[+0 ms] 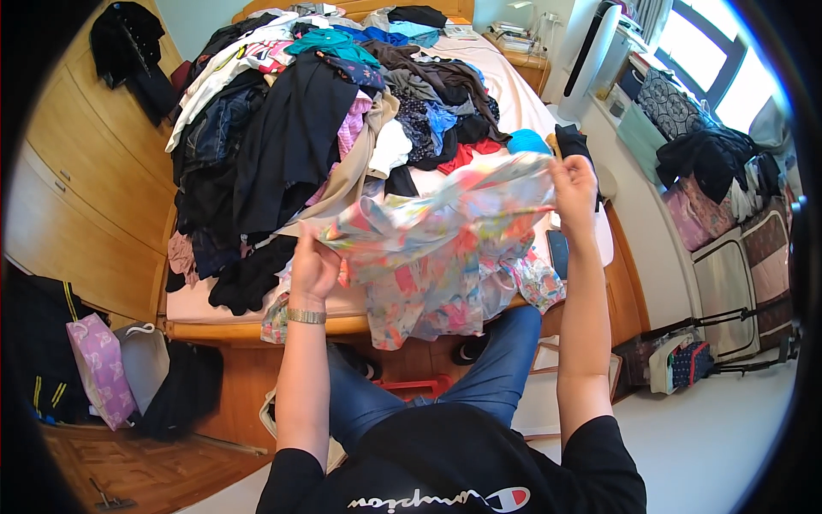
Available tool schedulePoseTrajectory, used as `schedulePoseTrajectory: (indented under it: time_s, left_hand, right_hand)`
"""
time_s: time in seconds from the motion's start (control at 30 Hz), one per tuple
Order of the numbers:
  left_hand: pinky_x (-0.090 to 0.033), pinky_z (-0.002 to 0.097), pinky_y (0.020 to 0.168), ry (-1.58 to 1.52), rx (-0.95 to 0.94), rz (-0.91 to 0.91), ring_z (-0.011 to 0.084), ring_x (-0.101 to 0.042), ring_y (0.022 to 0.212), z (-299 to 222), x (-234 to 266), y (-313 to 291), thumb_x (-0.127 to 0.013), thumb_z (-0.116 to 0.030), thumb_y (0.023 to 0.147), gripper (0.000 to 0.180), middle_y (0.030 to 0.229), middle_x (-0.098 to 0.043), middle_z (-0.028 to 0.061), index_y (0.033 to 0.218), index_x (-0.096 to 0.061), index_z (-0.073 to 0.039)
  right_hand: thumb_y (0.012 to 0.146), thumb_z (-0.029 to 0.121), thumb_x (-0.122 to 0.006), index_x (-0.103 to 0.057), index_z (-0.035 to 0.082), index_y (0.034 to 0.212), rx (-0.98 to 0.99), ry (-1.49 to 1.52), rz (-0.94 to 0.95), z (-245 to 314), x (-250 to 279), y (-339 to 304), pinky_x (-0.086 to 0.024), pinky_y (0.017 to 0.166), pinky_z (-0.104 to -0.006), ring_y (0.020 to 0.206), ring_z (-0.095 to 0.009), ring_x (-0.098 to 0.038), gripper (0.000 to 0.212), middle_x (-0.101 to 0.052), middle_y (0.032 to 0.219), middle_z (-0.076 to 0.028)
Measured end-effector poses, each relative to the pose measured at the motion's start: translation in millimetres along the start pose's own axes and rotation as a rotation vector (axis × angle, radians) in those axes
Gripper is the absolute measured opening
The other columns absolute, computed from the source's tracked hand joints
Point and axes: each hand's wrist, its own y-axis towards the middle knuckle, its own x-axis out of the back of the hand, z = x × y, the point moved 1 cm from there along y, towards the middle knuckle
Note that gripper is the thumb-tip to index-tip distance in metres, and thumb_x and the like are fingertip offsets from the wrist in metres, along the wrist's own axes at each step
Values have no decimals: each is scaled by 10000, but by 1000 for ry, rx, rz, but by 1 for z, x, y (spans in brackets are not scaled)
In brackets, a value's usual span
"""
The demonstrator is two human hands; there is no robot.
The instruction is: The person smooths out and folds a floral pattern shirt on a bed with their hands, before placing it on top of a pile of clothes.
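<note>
A thin pastel floral-print garment is stretched between my two hands over the near edge of the bed, its lower part hanging toward my knees. My left hand is closed on one end of its upper edge. Higher and further to the right, my right hand pinches the other end. The cloth is partly blurred, and I cannot tell what sort of garment it is. Behind it, a large heap of clothes covers much of the bed.
Wooden wardrobe doors stand on the left, with a pink-purple bag below. A nightstand is at the far right corner. Along the right wall are more clothes and a suitcase. A red object lies between my feet.
</note>
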Motion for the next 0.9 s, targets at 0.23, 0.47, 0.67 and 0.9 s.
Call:
schedulePoseTrajectory:
  time_s: [0.23,0.47,0.67,0.9]
  left_hand:
    - [-505,291,754,480,-375,149,113,-570,701,6,-15,2,-497,-326,1063,407,731,-572,14,740,-550,-84]
    - [-517,393,647,1751,-527,108,307,-629,714,120,-86,-49,-844,-466,722,554,884,-613,133,867,-524,-37]
    - [-525,334,613,1356,-291,105,223,-661,633,136,-38,-10,-807,-341,803,476,736,-681,123,963,-538,17]
    - [-514,355,641,1290,-139,66,239,-646,629,161,-50,-6,-799,-447,795,512,730,-674,139,956,-669,21]
  right_hand:
    - [962,156,-664,-501,37,857,234,-344,-3,22,-48,-27,-390,587,-276,666,-97,-420,227,-450,722,-14]
    - [891,162,-733,-567,32,879,122,-191,302,50,-96,-64,-382,504,-299,541,-102,-446,211,-534,631,-44]
    - [826,112,-792,-573,6,922,108,-354,436,77,-63,-58,-430,646,-251,709,-97,-530,262,-576,758,-37]
    - [830,123,-799,-576,9,975,152,-260,458,84,-68,-60,-447,671,-259,739,-91,-537,289,-586,798,-46]
